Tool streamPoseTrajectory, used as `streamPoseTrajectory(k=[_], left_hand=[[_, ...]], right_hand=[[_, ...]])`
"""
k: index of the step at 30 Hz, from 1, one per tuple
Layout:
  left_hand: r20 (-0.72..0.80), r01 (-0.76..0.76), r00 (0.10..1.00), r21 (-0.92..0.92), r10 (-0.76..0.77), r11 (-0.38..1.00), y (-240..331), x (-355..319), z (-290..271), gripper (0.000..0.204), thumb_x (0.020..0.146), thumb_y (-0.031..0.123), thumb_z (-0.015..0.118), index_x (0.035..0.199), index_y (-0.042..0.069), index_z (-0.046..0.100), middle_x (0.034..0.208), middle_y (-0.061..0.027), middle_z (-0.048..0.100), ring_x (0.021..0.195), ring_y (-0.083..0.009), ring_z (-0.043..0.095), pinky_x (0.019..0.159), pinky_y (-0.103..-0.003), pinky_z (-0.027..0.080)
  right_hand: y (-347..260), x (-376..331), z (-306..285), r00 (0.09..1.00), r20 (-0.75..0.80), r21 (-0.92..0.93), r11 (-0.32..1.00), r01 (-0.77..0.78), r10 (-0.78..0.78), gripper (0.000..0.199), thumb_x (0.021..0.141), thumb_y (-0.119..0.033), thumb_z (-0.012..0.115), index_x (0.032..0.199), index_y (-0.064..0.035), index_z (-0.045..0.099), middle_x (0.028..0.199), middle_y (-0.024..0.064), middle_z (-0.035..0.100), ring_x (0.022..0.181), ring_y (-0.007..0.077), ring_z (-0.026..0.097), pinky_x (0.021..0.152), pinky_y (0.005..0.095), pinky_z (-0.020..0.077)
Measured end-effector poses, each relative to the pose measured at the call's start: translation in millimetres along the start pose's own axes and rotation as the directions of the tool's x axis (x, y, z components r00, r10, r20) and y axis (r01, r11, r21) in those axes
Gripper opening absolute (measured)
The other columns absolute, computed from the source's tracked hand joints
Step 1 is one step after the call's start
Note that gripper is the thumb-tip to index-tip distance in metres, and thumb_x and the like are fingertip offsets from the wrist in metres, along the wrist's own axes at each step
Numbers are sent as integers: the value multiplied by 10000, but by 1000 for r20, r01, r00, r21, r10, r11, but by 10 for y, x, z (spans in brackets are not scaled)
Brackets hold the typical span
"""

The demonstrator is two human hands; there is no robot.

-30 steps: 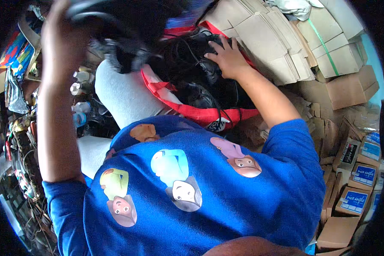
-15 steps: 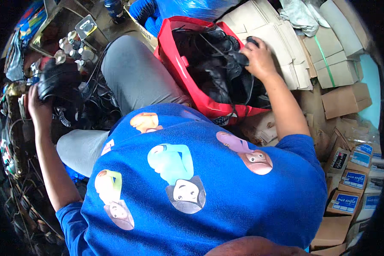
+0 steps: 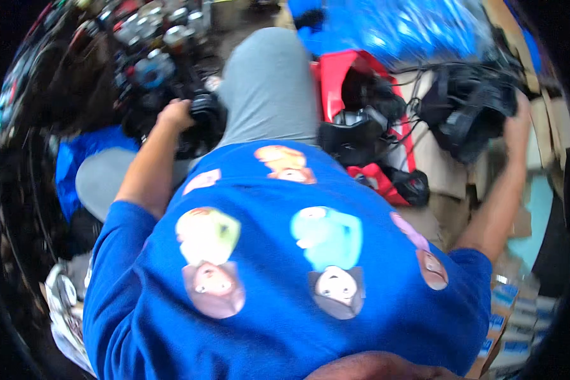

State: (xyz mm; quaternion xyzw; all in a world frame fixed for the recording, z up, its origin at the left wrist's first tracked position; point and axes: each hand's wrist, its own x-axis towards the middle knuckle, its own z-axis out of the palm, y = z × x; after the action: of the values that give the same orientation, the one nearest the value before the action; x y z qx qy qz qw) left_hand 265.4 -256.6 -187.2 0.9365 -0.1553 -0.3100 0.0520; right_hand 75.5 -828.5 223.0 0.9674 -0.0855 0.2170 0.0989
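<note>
My right hand [image 3: 518, 123] is out at the far right, closed on the edge of a bunch of black shoes [image 3: 468, 111] with dangling laces. The bunch is raised beside the red bag [image 3: 337, 85], and laces trail from it toward the bag. More black shoes [image 3: 354, 136] fill the bag and bulge over its near side. Next to my left knee, my left hand [image 3: 176, 115] is closed on a black shoe [image 3: 206, 113], partly blurred. Other dark pieces lie below and around that hand, too smeared to tell apart.
Blue plastic-wrapped bulk [image 3: 392, 31] lies behind the bag. Flattened cardboard [image 3: 446, 174] is under the raised shoes, and small boxes [image 3: 519, 329] are stacked at the lower right. Several bottles [image 3: 177, 38] stand at the upper left. A blue plastic sheet [image 3: 76, 164] is by my left leg.
My right hand has lifted a bunch of black shoes out of the bag to the right. My left hand has come inward toward my knee. The whole view has swung left.
</note>
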Motion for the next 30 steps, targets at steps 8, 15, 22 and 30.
streamPoseTrajectory(k=[8,15,22,30], left_hand=[[181,49,983,-143,-22,988,-344,73,264,863,570,348,826,1312,206,409,1333,-107,423,1239,-311,407,978,-523,365],[-519,-85,715,-730,-469,678,-1083,-189,-209,320,703,266,669,965,81,669,923,-122,667,896,-260,630,799,-355,485],[-735,-602,517,-676,-438,424,-705,-1166,-991,338,762,250,674,969,-14,630,830,-98,661,741,-136,611,664,-262,479],[7,184,983,-52,-184,981,-421,-1010,69,1065,629,304,774,1425,397,73,1523,-24,-18,1360,-379,159,1006,-668,183]], right_hand=[[-1356,1167,478,955,197,764,645,-8,-222,580,852,-357,609,1293,-23,436,1109,115,580,973,193,566,834,293,452],[-4167,651,1564,896,46,720,637,276,-441,489,604,1,686,1079,-11,568,1001,162,598,976,325,567,871,362,436],[-5365,-482,2596,766,435,529,823,208,-473,696,625,-360,747,1233,-179,463,1302,113,387,1238,417,285,997,576,294],[-5596,-524,2814,259,761,492,789,368,-595,1210,529,-578,780,1453,-229,80,1501,80,134,1338,471,97,1040,624,149]])
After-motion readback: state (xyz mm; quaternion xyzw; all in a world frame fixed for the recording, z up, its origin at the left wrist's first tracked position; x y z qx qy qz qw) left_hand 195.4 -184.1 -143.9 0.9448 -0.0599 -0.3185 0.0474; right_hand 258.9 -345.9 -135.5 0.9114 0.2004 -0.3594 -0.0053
